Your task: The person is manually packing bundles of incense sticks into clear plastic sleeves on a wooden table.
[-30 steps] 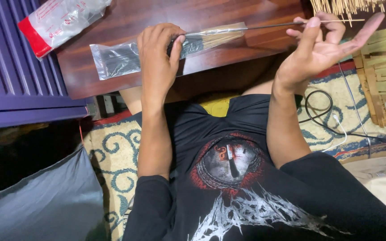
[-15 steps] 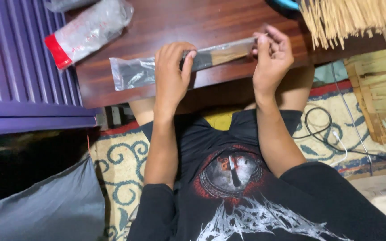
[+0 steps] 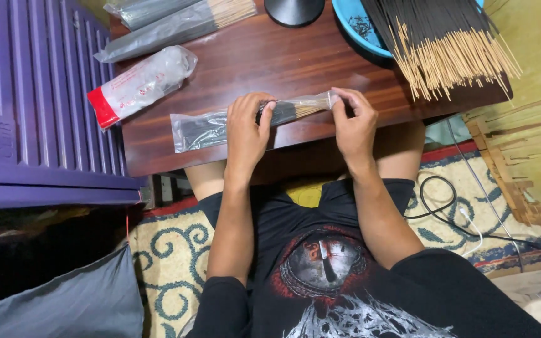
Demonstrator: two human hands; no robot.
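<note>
Incense packet (image 3: 220, 125) between both hands

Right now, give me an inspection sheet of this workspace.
Surface: dark wooden table.
Job's things: clear sleeve of incense sticks, lying flat.
Clutter: red-ended packet; filled sleeves; blue basin with loose sticks; black round base.
Grippers: left hand presses the sleeve's middle; right hand pinches its open end.
Cables: black cable and white cable on the rug.
Surroundings: purple slatted panel, patterned rug, grey cushion.
</note>
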